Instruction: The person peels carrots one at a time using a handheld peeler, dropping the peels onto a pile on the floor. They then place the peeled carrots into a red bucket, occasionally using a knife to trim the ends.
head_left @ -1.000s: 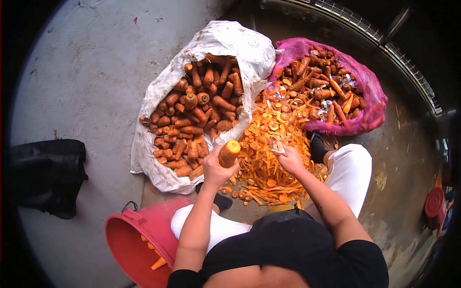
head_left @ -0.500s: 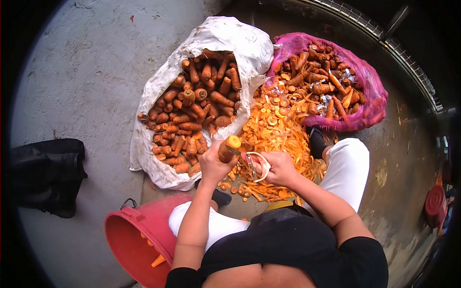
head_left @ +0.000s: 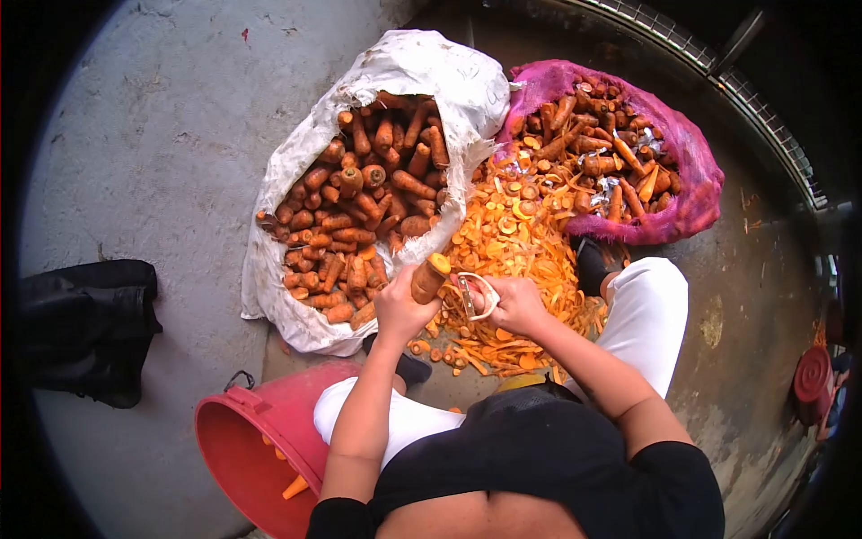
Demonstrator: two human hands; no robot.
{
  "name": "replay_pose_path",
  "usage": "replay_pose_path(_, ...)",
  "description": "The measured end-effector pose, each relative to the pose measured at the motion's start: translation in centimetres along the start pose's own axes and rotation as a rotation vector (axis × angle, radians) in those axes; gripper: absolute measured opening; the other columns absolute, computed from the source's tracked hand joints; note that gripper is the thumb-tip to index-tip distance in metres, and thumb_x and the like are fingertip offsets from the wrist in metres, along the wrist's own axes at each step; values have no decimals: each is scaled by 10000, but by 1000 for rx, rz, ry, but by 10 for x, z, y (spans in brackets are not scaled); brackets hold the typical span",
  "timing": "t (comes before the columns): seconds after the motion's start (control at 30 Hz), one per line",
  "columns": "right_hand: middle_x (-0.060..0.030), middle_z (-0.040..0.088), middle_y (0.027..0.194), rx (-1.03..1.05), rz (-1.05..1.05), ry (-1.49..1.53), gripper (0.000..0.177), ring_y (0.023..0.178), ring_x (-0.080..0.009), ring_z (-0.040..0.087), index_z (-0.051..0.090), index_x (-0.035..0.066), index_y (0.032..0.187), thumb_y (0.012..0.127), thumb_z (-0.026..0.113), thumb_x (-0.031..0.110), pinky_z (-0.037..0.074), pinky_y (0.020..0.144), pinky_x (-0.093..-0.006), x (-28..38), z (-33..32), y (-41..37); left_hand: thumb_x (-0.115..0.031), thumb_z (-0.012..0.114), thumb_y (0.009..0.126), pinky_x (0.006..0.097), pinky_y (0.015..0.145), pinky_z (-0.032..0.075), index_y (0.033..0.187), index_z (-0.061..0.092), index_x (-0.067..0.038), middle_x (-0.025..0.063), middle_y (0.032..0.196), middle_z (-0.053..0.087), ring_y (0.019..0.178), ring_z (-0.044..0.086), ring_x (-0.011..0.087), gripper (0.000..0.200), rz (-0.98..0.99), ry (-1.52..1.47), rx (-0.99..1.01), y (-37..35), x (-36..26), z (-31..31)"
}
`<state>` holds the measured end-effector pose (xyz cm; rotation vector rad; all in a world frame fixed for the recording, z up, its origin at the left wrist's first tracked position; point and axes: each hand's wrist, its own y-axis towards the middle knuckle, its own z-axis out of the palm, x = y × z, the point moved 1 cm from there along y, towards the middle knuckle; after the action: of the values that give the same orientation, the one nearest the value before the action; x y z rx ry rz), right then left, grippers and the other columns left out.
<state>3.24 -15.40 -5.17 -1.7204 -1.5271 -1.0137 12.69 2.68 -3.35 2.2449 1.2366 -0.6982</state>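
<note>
My left grip [head_left: 404, 310] closed around a thick orange-brown carrot [head_left: 427, 282], held upright-tilted, its cut yellow-orange end up and clear of my fingers. My right grip [head_left: 521, 305] closed on a hand peeler with a pale looped handle and metal blade [head_left: 466, 296], just beside the carrot on its right. Containers: ahead and left, a large white woven sack [head_left: 462, 76] lying on the floor, torn mouth turned toward me, packed with unpeeled, earthy carrots [head_left: 350, 211], cut ends and tips pointing every way. To its right, touching it, a magenta mesh sack [head_left: 700, 171], mouth open, holding darker carrots [head_left: 606, 144] mixed with silvery scraps [head_left: 609, 184]; one or two pieces brighter orange. Between and in front of the two sacks, a loose heap of orange peelings and sliced-off ends [head_left: 512, 260] on the floor, reaching near my feet. By my left leg, a red plastic bucket [head_left: 301, 395], tilted, mouth facing away to the left; a few bright orange, peeled-looking carrots [head_left: 294, 488] inside, mostly hidden by the wall. Far left on grey concrete, a crumpled black sheet-like item [head_left: 85, 323], contents, if any, unreadable.
</note>
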Motion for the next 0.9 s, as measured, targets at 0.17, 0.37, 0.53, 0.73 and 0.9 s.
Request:
replay_pose_path(0.17,-126,598,594,82,87,-105,380,553,-330,598,688,226,955,846,528,553,462,504,-423,-23,7,-3,-227,741,605,402,648,515,987,593,-68,145,804,659,746,655,326,440,-26,16,91,-10,15,15)
replay_pose_path(0.37,-127,595,596,162,49,-89,360,521,-315,582,688,201,962,850,552,515,443,486,-397,-16,-5,-3,-203,719,607,373,664,522,933,606,-45,151,769,663,740,669,308,379,-80,-128,182,-9,5,6)
replay_pose_path(0.53,-120,632,647,311,295,-193,452,551,-316,598,697,189,955,869,478,575,450,490,-383,-37,-4,-1,-141,727,621,302,655,509,989,606,-29,67,753,657,697,652,161,404,-146,-341,264,-15,-8,-1)
replay_pose_path(0.73,-175,604,674,75,404,-208,431,659,-335,598,680,74,889,872,514,471,451,581,-422,-103,-9,-15,-72,729,666,244,700,475,1040,581,12,0,822,604,751,580,77,411,-202,-654,240,-15,-9,-20)
replay_pose_path(0.9,-149,646,724,114,439,-210,285,681,-307,638,682,186,1015,820,552,349,497,609,-419,-81,-21,-11,-85,726,663,263,698,488,1015,595,-14,25,808,627,745,608,99,382,-115,-586,174,-17,-3,-22)
